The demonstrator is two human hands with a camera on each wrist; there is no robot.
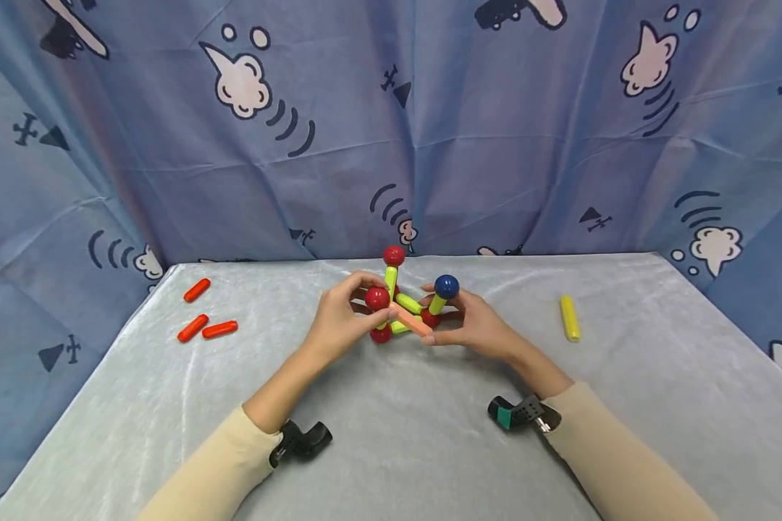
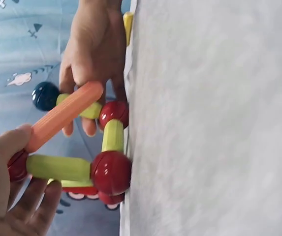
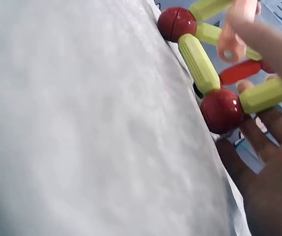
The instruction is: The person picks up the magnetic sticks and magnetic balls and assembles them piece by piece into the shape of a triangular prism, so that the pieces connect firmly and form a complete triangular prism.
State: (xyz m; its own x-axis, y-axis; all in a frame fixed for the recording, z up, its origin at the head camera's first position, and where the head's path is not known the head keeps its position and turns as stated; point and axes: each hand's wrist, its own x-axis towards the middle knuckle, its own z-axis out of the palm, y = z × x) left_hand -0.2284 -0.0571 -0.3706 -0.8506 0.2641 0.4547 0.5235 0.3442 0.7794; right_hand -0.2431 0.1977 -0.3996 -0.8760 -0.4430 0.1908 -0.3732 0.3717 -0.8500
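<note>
A ball-and-stick toy frame of yellow-green sticks (image 2: 58, 167) and red balls (image 2: 112, 172) stands on the cloth between both hands. My left hand (image 1: 339, 318) grips a red ball (image 1: 376, 298) atop a front upright, its thumb against an orange stick (image 1: 410, 319). That stick slants from this ball toward the right hand. My right hand (image 1: 478, 325) curls its fingers round the upright yellow-green stick (image 1: 437, 305) under a blue ball (image 1: 447, 286). Its thumb touches the orange stick's lower end. A red stick (image 3: 240, 72) shows low at the back of the frame.
Several loose pieces lie on the grey cloth-covered table (image 1: 391, 449): red sticks (image 1: 219, 329) at the left and a yellow stick (image 1: 570, 318) at the right. A blue patterned curtain (image 1: 365, 130) hangs behind the table's back edge.
</note>
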